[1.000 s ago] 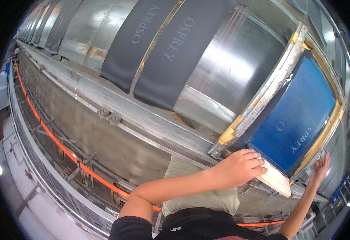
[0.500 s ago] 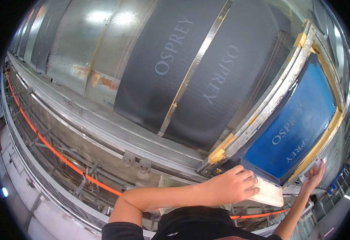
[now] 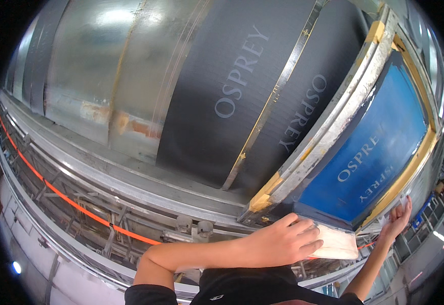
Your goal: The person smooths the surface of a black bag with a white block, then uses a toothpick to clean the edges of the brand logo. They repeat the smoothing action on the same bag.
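Observation:
My left hand (image 3: 283, 239) is closed round the pale, wooden-looking squeegee (image 3: 338, 245), which lies along the near end of the printing screen. The screen frame (image 3: 328, 114) is scuffed silver metal edged with yellow tape. It stands tilted, and its mesh (image 3: 364, 137) carries wet-looking blue ink with pale lettering. At the frame's near right edge, my right hand (image 3: 397, 221) has its fingers curled upward against it. To the left, two dark sheets with pale lettering (image 3: 207, 112) lie on the long table, parted by a metal strip (image 3: 270, 107). The frame hides part of the nearer sheet.
Bare, shiny table surface (image 3: 95, 71) with rusty-brown stains stretches left. A metal rail (image 3: 105, 175) runs along the table's near edge, with round fittings (image 3: 201, 227) on it. Below the rail, an orange cord (image 3: 80, 208) passes in front of metal framework.
The screen frame has moved left along the table relative to the dark sheets and covers more of the nearer one. Both hands and the squeegee have travelled with it, their grips unchanged.

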The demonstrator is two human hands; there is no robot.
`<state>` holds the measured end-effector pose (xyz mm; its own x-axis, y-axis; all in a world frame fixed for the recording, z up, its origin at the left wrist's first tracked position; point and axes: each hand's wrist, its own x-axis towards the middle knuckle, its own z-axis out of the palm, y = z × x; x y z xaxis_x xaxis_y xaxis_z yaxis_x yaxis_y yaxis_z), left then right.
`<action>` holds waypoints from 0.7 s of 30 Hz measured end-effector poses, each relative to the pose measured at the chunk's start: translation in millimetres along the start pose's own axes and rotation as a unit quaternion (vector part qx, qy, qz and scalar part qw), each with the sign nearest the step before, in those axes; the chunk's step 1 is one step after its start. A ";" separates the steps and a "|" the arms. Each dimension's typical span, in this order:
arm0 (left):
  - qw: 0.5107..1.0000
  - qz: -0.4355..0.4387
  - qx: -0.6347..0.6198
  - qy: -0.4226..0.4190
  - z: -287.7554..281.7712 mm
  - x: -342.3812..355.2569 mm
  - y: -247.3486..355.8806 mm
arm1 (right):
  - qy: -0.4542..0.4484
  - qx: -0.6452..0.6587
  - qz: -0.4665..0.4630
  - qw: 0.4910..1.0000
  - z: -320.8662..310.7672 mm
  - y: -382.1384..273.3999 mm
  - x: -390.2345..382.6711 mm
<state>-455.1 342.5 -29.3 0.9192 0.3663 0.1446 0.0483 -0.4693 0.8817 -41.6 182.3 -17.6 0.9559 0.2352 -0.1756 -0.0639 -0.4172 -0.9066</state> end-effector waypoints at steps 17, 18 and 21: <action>1.000 0.017 -0.016 -0.005 -8.8 1.8 -10.4 | 0.008 -0.002 0.006 1.000 -7.9 -2.9 -19.8; 1.000 0.022 -0.014 -0.012 -6.4 0.4 -12.1 | 0.029 -0.021 -0.001 0.999 -16.5 -5.3 -19.6; 0.999 0.044 -0.016 0.002 0.7 -3.0 -15.4 | 0.054 -0.048 -0.019 0.997 -31.8 -4.5 -9.1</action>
<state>-458.3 348.0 -43.7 0.9175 0.3290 0.2235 -0.0447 -0.4731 0.8799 -40.9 154.2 0.3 0.9829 0.1580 -0.0942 -0.0043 -0.4924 -0.8703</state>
